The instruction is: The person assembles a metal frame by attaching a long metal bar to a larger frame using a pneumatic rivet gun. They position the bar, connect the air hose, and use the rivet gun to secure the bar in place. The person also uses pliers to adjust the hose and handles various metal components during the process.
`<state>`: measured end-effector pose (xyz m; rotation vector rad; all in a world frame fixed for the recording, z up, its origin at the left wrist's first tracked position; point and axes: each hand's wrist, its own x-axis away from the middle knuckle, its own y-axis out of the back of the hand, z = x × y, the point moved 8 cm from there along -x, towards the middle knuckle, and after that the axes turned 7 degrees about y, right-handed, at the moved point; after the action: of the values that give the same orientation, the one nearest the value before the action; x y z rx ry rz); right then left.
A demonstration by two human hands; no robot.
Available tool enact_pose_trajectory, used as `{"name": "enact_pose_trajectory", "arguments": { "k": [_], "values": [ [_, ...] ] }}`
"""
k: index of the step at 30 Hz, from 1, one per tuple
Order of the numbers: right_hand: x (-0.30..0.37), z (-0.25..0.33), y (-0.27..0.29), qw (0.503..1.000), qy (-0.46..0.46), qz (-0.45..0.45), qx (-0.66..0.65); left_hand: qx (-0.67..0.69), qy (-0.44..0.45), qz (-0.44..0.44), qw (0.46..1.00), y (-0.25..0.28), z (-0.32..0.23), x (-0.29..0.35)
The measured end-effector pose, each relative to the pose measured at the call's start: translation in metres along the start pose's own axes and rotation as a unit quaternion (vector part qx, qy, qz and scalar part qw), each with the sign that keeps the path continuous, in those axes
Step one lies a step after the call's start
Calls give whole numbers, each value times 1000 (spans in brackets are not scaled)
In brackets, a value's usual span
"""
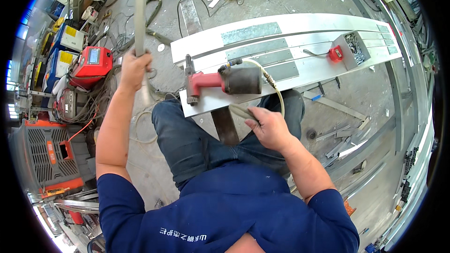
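Red welding machine (92, 65) on floor at left; grey box of screws (352, 49) on metal panel (323, 68).

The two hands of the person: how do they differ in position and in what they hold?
The left hand is raised and closed around a long grey metal bar that stands nearly upright, while the right hand is low, near the knee, gripping a pale hose. The bar is rigid and straight; the hose curves toward the red and black air tool lying on the metal panel. Both hands are bare and closed.

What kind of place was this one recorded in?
Most likely a metal fabrication workshop: long metal panels set across the work area, a red pneumatic tool lying on them, red welding machines and metal offcuts on the concrete floor.
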<state>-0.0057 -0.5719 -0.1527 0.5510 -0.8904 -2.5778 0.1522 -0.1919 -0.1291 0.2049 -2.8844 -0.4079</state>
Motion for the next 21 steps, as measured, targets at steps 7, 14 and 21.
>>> {"name": "enact_pose_trajectory", "arguments": {
  "k": [7, 14, 21],
  "values": [
    [-2, 20, 28, 990, 39, -126, -43, 378, -73, 217, 897, -121, -124, 60],
    [7, 25, 54, 979, 40, -192, -51, 508, -75, 262, 817, -133, -146, 61],
    [8, 33, 62, 976, 43, -208, -58, 601, 53, 236, 761, -152, -103, 39]
  ]
}}
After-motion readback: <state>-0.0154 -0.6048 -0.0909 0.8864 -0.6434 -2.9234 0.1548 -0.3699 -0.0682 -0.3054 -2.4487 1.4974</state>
